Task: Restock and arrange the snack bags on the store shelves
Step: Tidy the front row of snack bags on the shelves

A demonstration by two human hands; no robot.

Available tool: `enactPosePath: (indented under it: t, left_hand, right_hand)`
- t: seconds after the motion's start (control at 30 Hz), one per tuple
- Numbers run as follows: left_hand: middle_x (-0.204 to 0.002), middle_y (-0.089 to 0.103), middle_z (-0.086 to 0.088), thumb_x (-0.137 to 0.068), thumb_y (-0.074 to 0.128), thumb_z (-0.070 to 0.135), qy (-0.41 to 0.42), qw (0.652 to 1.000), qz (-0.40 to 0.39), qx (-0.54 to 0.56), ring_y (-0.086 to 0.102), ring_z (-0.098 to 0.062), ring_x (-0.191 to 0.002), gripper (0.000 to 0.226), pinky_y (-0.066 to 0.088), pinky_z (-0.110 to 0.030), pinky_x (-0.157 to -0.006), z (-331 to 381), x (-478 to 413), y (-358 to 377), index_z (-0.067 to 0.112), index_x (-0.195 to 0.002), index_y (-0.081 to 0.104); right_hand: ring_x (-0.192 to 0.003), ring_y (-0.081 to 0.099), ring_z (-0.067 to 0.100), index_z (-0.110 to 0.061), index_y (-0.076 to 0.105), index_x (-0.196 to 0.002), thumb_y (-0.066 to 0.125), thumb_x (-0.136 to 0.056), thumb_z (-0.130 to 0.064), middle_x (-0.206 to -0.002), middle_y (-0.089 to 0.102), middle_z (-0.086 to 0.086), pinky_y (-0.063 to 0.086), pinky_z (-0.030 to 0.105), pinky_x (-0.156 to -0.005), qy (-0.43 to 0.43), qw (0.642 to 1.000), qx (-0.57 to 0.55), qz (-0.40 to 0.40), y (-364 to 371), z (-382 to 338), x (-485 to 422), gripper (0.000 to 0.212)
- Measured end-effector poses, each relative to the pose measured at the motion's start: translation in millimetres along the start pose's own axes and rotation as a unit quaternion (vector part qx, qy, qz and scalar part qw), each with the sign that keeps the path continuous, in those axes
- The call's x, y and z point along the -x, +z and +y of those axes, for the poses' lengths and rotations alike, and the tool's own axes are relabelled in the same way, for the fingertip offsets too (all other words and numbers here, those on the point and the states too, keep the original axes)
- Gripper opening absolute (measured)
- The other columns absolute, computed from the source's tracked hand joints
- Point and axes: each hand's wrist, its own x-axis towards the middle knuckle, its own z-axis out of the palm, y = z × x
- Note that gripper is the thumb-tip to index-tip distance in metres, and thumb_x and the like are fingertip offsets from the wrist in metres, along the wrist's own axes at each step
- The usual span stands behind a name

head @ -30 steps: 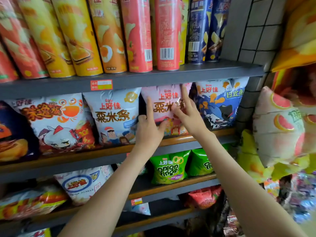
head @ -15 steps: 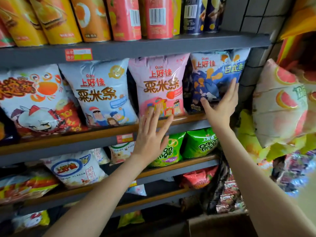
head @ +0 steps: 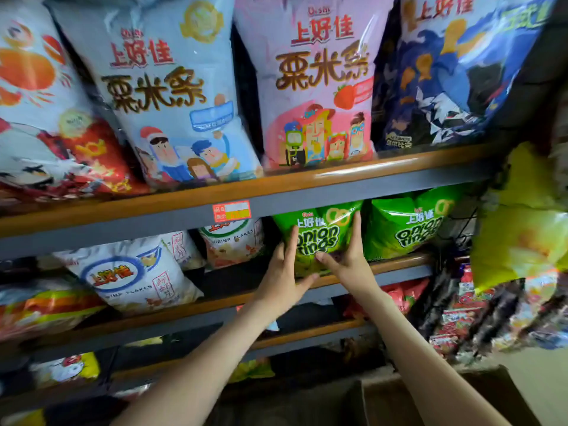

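A green onion-rings bag (head: 319, 238) stands upright on the middle shelf (head: 399, 265). My left hand (head: 281, 275) lies against its left side, fingers straight up and thumb spread under its lower front. My right hand (head: 349, 259) touches its right side, fingers straight up along the edge and thumb pointing left across the front. A second green onion-rings bag (head: 408, 229) stands just to the right, close beside the first. Above stand a pale blue bag (head: 172, 96), a pink bag (head: 316, 87) and a dark blue bag (head: 455, 72).
White shrimp-flakes bags (head: 135, 278) lean on the middle shelf to the left, with a gap between them and the green bags. A red price tag (head: 232, 210) sits on the upper shelf's edge. Yellow bags (head: 519, 241) hang at the right. A cardboard box (head: 430, 395) stands below.
Both hands left the pink and dark blue bags on the upper shelf and dropped to the shelf below, where they now flank the left green bag. The view moved down and closer.
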Motion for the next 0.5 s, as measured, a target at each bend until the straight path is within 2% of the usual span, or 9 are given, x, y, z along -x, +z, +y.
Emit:
enactPosePath:
  t: [0.07,0.17,0.23,0.3,0.33,0.4,0.43,0.5]
  left_hand:
    - [-0.155,0.015,-0.013,-0.088,0.065,0.036,0.017,0.999,0.027,0.033,0.027,-0.021,-0.139,0.098,0.025,-0.018,-0.102,-4.6,-10.9,4.0,0.05,-0.137,-0.02]
    - [-0.146,0.03,-0.016,-0.09,0.061,0.04,0.039,0.996,0.083,0.023,0.043,-0.024,-0.128,0.095,0.038,-0.023,-0.094,-10.8,-19.4,10.9,0.053,-0.139,-0.019]
    - [-0.135,0.04,-0.016,-0.091,0.057,0.044,0.042,0.994,0.1,0.006,0.052,-0.026,-0.113,0.093,0.047,-0.029,-0.084,-10.9,-21.3,11.1,0.055,-0.138,-0.022]
    - [-0.128,0.044,-0.014,-0.093,0.054,0.045,0.05,0.995,0.09,-0.012,0.056,-0.026,-0.103,0.09,0.047,-0.029,-0.076,-10.8,-19.9,7.3,0.057,-0.137,-0.024]
    - [-0.127,0.045,-0.014,-0.094,0.051,0.044,0.052,0.995,0.078,-0.015,0.056,-0.026,-0.102,0.087,0.046,-0.029,-0.076,-11.2,-17.7,3.9,0.057,-0.136,-0.024]
    - [-0.134,0.043,-0.017,-0.097,0.046,0.039,0.059,0.994,0.072,-0.048,0.054,-0.03,-0.111,0.079,0.046,-0.033,-0.085,-14.0,-8.6,-5.4,0.053,-0.141,-0.018]
    - [-0.14,0.041,-0.02,-0.097,0.045,0.036,0.073,0.989,0.097,-0.086,0.05,-0.033,-0.12,0.075,0.045,-0.038,-0.093,-17.9,-0.5,-9.5,0.046,-0.147,-0.01]
    - [-0.146,0.033,-0.022,-0.094,0.046,0.03,0.091,0.966,0.192,-0.148,0.038,-0.037,-0.132,0.067,0.039,-0.048,-0.105,-34.4,21.9,-19.8,0.03,-0.151,0.011]
  right_hand:
    - [-0.114,0.059,0.028,-0.062,-0.011,-0.138,0.072,-0.067,-0.065,-0.152,0.032,0.001,0.051,0.052,-0.091,0.008,1.0,-0.003,0.004,3.6,8.2,-7.7,0.109]
    - [-0.089,0.069,0.022,-0.065,-0.013,-0.136,0.067,-0.069,-0.067,-0.133,0.053,0.008,0.055,0.046,-0.083,0.025,0.999,-0.003,0.023,6.2,10.4,-12.7,0.105]
    - [-0.084,0.069,0.016,-0.066,-0.012,-0.135,0.066,-0.072,-0.062,-0.125,0.059,0.01,0.056,0.041,-0.082,0.036,0.999,0.002,0.038,5.3,8.7,-12.2,0.1]
    - [-0.09,0.068,0.016,-0.064,-0.011,-0.137,0.063,-0.074,-0.061,-0.126,0.058,0.011,0.054,0.039,-0.086,0.048,0.998,0.003,0.042,5.3,4.4,-9.7,0.097]
    - [-0.098,0.065,0.02,-0.06,-0.009,-0.14,0.06,-0.076,-0.062,-0.13,0.055,0.012,0.051,0.042,-0.091,0.047,0.997,0.01,0.056,8.3,2.0,-7.3,0.095]
    - [-0.121,0.048,0.033,-0.038,-0.001,-0.151,0.055,-0.084,-0.056,-0.143,0.042,0.017,0.036,0.046,-0.105,0.012,0.982,0.109,0.154,24.1,-2.5,4.1,0.088]
    - [-0.125,0.041,0.036,-0.024,0.007,-0.152,0.055,-0.088,-0.046,-0.145,0.038,0.019,0.03,0.046,-0.106,-0.02,0.961,0.165,0.222,37.4,-7.6,14.1,0.083]
    - [-0.119,0.042,0.035,-0.005,0.025,-0.144,0.057,-0.089,-0.022,-0.138,0.041,0.019,0.031,0.046,-0.099,-0.128,0.912,0.233,0.314,75.5,-25.0,40.7,0.066]
